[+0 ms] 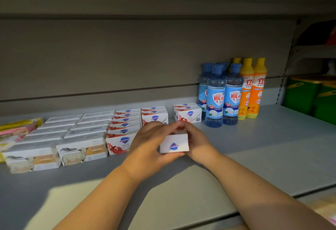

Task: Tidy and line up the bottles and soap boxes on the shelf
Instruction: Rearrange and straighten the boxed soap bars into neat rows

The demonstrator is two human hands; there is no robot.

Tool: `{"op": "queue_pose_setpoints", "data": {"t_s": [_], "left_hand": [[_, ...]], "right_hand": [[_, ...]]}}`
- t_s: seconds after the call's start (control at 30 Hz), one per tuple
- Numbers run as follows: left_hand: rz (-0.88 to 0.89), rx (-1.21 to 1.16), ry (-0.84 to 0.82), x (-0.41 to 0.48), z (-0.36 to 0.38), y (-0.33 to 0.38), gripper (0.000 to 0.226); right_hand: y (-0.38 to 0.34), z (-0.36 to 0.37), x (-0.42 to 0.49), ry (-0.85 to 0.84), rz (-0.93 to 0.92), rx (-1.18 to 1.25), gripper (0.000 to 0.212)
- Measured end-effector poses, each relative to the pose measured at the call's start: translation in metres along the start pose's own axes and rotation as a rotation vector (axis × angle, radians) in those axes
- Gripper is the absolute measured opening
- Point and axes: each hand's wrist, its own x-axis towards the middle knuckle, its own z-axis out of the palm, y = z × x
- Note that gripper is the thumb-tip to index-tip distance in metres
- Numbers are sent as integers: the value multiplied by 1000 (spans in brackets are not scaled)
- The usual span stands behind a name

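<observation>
Safeguard soap box [174, 145] is gripped at its ends by both hands, left hand [145, 144] and right hand [197, 138], in front of the Safeguard rows [125, 120] on the grey shelf [272, 147], left of the blue bottles [215, 98].

On my feed the person's body shows only as two arms and two hands. The left forearm [101, 193] is bare along all its visible length, full and rounded, narrowing to a wrist with a faint crease. The right forearm [263, 189] is equally uncovered and of similar build. The left hand [145, 146] and right hand [197, 142] are bare, with short, rounded fingers. I cannot make out the nails.
</observation>
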Motion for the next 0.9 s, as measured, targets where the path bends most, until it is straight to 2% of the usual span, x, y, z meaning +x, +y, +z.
{"op": "queue_pose_setpoints", "data": {"t_s": [0.07, 0.13, 0.27, 0.4, 0.47, 0.53, 0.6, 0.67, 0.73, 0.83, 0.9], "left_hand": [[-79, 36, 26, -1, 1, -1, 64], [-161, 45, 35, -4, 2, -1, 60], [-100, 128, 28, -6, 6, -4, 46], [-95, 90, 34, -5, 2, -5, 47], [-228, -60, 12, -5, -1, -4, 48], [-448, -248, 5, -5, 0, -5, 43], [-698, -408, -21, -4, 2, -7, 25], [-953, -568, -8, -2, 3, -12, 3], [-1145, -632, -54, -3, 5, -19, 27], [-1224, -625, -182, -6, 7, -26, 40], [-1173, -482, -284, -8, 11, -30, 43]], "right_hand": [[-7, -4, 3, 205, -238, -124, 48], [-11, -10, 5, 316, -439, -234, 46], [-11, -17, 3, 397, -563, -384, 39], [-15, -17, 3, 380, -553, -376, 44], [-15, -17, 2, 339, -498, -342, 52], [-13, -18, 0, 272, -357, -295, 56], [-12, -20, -1, 160, -118, -167, 62], [-12, -22, -1, 44, 97, 57, 58], [-11, -23, 1, 9, 223, 228, 39], [-8, -21, 3, 4, 362, 294, 18], [-5, -23, 5, 56, 406, 276, 15]]}}
